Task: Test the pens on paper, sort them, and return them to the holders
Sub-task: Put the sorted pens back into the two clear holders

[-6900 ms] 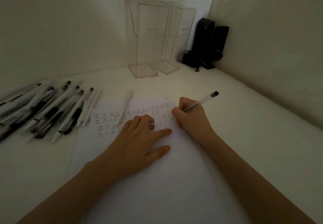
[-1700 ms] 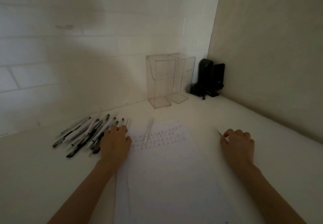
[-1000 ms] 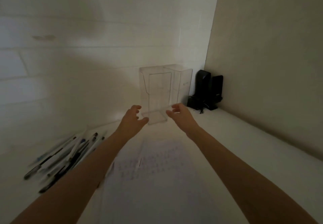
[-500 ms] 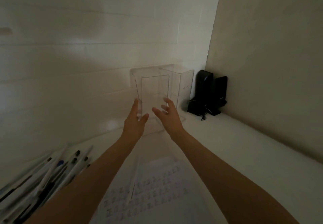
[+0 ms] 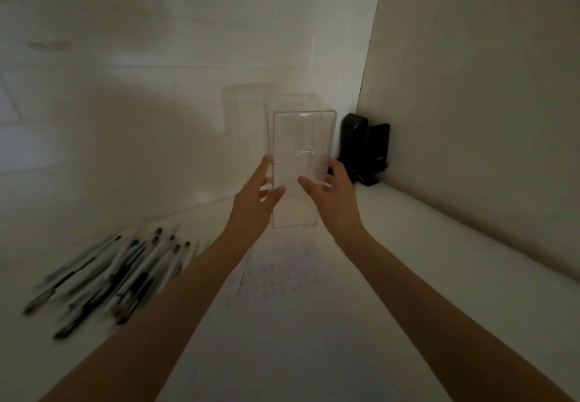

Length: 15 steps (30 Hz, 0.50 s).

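A clear acrylic pen holder (image 5: 298, 138) stands upright and empty between my hands, near the back wall. My left hand (image 5: 254, 204) grips its left edge, fingers along the side wall and thumb on the front face. On the right edge, my right hand (image 5: 334, 204) grips the same way. A second clear holder (image 5: 244, 109) shows faintly behind it to the left. Several pens (image 5: 119, 276) lie in a loose pile on the table at the left. The test paper (image 5: 282, 279) with rows of marks lies under my forearms, one pen (image 5: 242, 276) barely visible on it.
Two black speakers (image 5: 365, 147) stand in the back right corner beside the holder. A white wall runs along the back and a beige partition (image 5: 470, 119) along the right. The white table (image 5: 439, 260) stretches to the right of the paper.
Both hands have gone from reaching toward the holder to gripping it, and it now sits nearer to me, in front of the second holder. The view has tilted down slightly.
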### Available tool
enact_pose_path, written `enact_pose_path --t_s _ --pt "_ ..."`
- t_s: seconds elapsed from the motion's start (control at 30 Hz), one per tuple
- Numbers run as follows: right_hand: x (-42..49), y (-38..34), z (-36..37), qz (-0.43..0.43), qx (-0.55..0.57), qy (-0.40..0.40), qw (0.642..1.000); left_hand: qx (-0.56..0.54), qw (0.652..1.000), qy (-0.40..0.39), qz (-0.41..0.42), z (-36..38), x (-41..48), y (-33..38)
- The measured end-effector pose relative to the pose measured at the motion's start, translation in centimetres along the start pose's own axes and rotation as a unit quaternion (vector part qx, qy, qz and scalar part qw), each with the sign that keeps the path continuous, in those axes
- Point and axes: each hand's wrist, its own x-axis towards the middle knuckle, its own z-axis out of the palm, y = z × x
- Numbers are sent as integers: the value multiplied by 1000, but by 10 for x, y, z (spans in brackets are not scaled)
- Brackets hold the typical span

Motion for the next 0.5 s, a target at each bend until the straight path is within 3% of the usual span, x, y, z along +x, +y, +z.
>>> enact_pose_path --t_s 0.3,0.5 --pt "-85 9 -26 29 -24 3 999 55 998 -28 0 1 -85 -6" --pt "-94 11 -34 28 -32 -44 998 56 997 -45 -36 -1 -98 -10"
